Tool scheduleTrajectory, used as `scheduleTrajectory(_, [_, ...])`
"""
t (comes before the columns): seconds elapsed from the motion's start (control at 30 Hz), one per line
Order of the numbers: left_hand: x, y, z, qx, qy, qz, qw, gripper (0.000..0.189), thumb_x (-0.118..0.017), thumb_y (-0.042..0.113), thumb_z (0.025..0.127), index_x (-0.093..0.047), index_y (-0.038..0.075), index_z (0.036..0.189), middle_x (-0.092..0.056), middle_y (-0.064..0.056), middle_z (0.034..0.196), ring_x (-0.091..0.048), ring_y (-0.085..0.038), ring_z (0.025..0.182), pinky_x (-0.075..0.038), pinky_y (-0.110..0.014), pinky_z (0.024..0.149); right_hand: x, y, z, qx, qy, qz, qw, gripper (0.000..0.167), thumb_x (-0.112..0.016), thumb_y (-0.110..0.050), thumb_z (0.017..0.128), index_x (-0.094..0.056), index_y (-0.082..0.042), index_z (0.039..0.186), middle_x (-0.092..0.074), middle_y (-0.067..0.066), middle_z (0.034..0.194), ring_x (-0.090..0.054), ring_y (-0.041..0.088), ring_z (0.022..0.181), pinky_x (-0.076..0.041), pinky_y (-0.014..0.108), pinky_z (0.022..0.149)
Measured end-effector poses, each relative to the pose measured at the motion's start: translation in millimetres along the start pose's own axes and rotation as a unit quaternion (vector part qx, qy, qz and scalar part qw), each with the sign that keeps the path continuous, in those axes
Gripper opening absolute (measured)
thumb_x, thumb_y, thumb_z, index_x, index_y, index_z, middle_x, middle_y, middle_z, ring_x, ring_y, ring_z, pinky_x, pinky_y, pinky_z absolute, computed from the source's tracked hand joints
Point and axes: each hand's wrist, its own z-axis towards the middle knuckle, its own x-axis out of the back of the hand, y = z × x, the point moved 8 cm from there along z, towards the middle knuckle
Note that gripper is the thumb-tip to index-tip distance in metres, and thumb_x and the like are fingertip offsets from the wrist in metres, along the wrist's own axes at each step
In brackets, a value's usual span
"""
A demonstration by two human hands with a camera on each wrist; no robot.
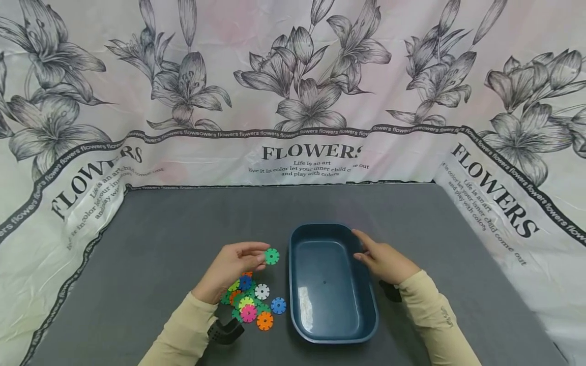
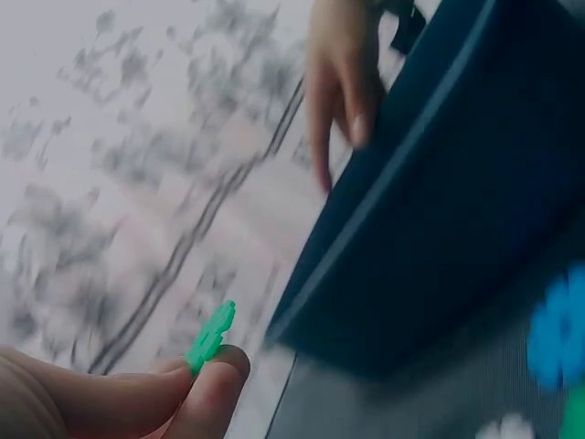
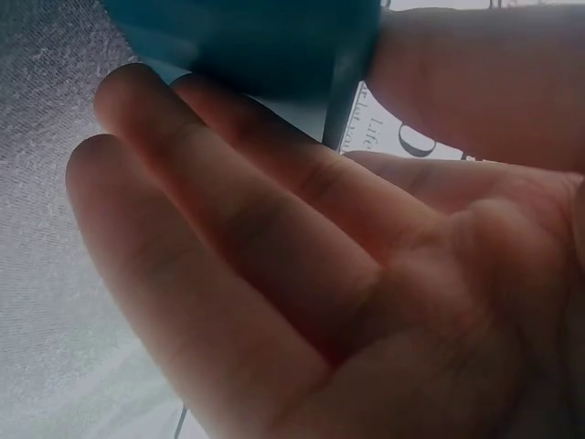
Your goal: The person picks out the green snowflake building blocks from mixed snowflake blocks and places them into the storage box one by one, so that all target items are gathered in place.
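My left hand (image 1: 233,264) pinches a green notched plastic disc (image 1: 272,256) between thumb and fingertips, just left of the basin's rim. Seen edge-on in the left wrist view, the same green disc (image 2: 212,337) stands up from the fingertips. A dark blue rectangular basin (image 1: 373,305) rests on the grey surface with no discs inside. At its far right side, my right hand (image 1: 386,260) holds the rim, thumb over the edge and fingers along the outer wall. The right wrist view shows those fingers (image 3: 247,210) stretched beneath the blue wall (image 3: 265,46).
Below the left hand lies a loose pile of notched discs, among them a white disc (image 1: 262,291), a pink disc (image 1: 248,313) and an orange disc (image 1: 264,321). A blue disc (image 1: 278,305) sits near the basin's left wall. Flower-printed cloth (image 1: 311,157) borders the grey surface.
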Motion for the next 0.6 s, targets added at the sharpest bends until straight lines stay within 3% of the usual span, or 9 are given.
scheduleTrajectory(0.17, [-43.0,20.4,7.9,-0.03,-0.048,0.006,0.9984,0.03,-0.062,0.009,0.093,-0.063,0.001,0.122,-0.068,-0.015,0.112,-0.068,-0.032,0.096,-0.054,-0.041,0.086,-1.1,-3.2,1.0,-0.001,-0.001,0.003,1.0,0.057,-0.055,-0.015,0.098,-0.029,0.004,0.145,-0.065,0.014,0.096,-0.054,0.009,0.068,-0.046,0.03,0.062])
scheduleTrajectory(0.4, [-95.3,33.7,14.6,-0.035,-0.098,0.029,0.9942,0.025,-0.063,0.004,0.091,-0.067,0.002,0.116,-0.07,-0.01,0.096,-0.069,-0.029,0.089,-0.056,-0.04,0.081,-3.3,-4.2,0.2,-0.013,-0.011,0.007,0.9998,0.06,-0.055,-0.017,0.098,-0.028,0.005,0.147,-0.067,0.019,0.099,-0.062,0.017,0.076,-0.049,0.034,0.066])
scheduleTrajectory(0.6, [-134.7,36.1,21.3,-0.06,-0.125,0.121,0.9829,0.021,-0.064,-0.001,0.088,-0.072,0.004,0.107,-0.07,-0.003,0.085,-0.069,-0.02,0.074,-0.055,-0.026,0.064,0.0,-4.2,-1.6,-0.013,-0.001,-0.001,0.9999,0.059,-0.055,-0.015,0.097,-0.029,0.007,0.145,-0.066,0.027,0.107,-0.068,0.032,0.092,-0.054,0.044,0.074])
